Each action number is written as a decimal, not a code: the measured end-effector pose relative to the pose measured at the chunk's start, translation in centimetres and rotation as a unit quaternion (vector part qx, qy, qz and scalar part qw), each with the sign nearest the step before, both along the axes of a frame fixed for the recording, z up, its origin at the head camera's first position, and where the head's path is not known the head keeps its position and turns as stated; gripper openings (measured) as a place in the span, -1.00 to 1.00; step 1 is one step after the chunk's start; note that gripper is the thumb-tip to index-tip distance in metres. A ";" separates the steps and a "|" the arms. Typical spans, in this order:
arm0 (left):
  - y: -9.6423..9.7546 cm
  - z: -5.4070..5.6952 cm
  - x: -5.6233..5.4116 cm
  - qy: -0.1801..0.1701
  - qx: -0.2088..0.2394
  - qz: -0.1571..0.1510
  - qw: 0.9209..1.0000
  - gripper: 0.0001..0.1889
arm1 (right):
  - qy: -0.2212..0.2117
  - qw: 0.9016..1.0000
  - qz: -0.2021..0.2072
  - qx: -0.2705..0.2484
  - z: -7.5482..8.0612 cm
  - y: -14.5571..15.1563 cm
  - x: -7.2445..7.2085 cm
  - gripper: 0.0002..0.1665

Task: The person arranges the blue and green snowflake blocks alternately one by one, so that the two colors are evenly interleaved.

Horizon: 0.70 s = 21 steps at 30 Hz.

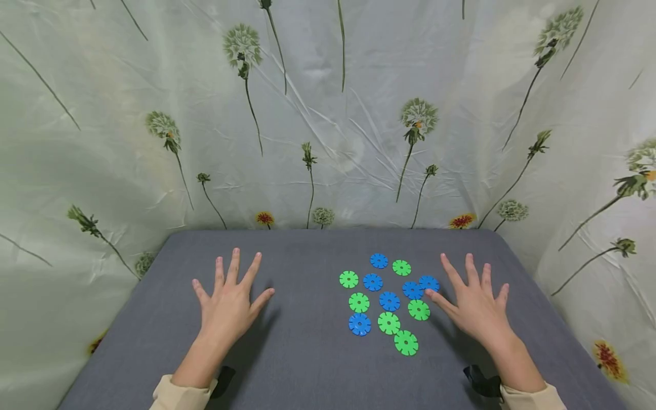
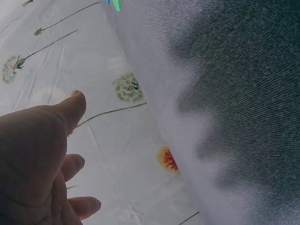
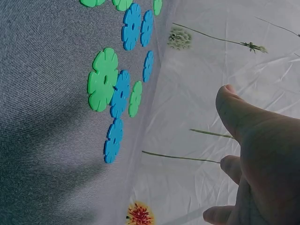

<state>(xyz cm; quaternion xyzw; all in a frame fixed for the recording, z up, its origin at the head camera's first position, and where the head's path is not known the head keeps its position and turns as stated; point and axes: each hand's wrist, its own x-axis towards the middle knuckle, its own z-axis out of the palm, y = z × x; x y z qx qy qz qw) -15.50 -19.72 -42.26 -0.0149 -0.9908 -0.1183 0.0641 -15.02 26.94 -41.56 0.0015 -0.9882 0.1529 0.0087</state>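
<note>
Several notched plastic discs, some green (image 1: 359,302) and some blue (image 1: 389,301), lie flat in a loose cluster right of the table's middle. Each has slots around its rim and a small hole at its centre. My left hand (image 1: 226,306) is held palm down over the left part of the table, fingers spread, holding nothing. To the right of the cluster, my right hand (image 1: 479,310) also hovers with spread fingers and holds nothing. Its thumb overlaps the edge of the rightmost blue disc (image 1: 429,283) in the head view. The right wrist view shows a green disc (image 3: 103,80) below that hand.
Grey cloth covers the table (image 1: 302,364), and both hands cast shadows on it. A pale curtain (image 1: 328,114) printed with dandelions hangs behind the table and along both sides. Dark straps (image 1: 223,381) sit at the wrists, beside cream sleeves (image 1: 183,394).
</note>
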 end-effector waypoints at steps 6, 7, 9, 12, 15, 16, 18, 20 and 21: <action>0.1 0.5 -0.2 0.007 -0.007 -0.003 1.000 -0.09 | 0.001 1.000 0.008 -0.003 0.1 0.0 0.0 0.17; 0.2 0.5 -0.2 0.010 -0.008 -0.004 1.000 -0.09 | 0.003 1.000 0.009 -0.003 0.1 0.0 0.0 0.16; 0.5 0.6 -0.4 0.017 -0.010 -0.010 1.000 -0.11 | 0.009 1.000 0.013 -0.002 0.1 0.0 0.0 0.14; 1.0 0.8 -0.7 0.032 -0.012 -0.024 0.999 -0.15 | 0.020 1.000 0.017 0.003 0.1 0.0 0.0 0.08; 1.6 0.8 -1.0 0.044 -0.010 -0.041 0.998 -0.21 | 0.037 0.999 0.026 0.007 0.2 -0.2 -0.1 -0.02; 1.8 0.7 -1.2 0.047 -0.010 -0.046 0.998 -0.23 | 0.043 0.999 0.030 0.007 0.2 -0.3 -0.2 -0.06; 2.2 0.6 -1.5 0.053 -0.007 -0.059 0.997 -0.27 | 0.051 0.998 0.039 0.006 0.3 -0.6 -0.3 -0.14; 2.6 0.4 -1.8 0.057 -0.002 -0.073 0.996 -0.31 | 0.053 0.997 0.048 0.004 0.3 -0.9 -0.5 -0.21; 2.8 0.3 -2.0 0.058 -0.001 -0.081 0.995 -0.32 | 0.051 0.997 0.051 0.003 0.3 -1.0 -0.6 -0.24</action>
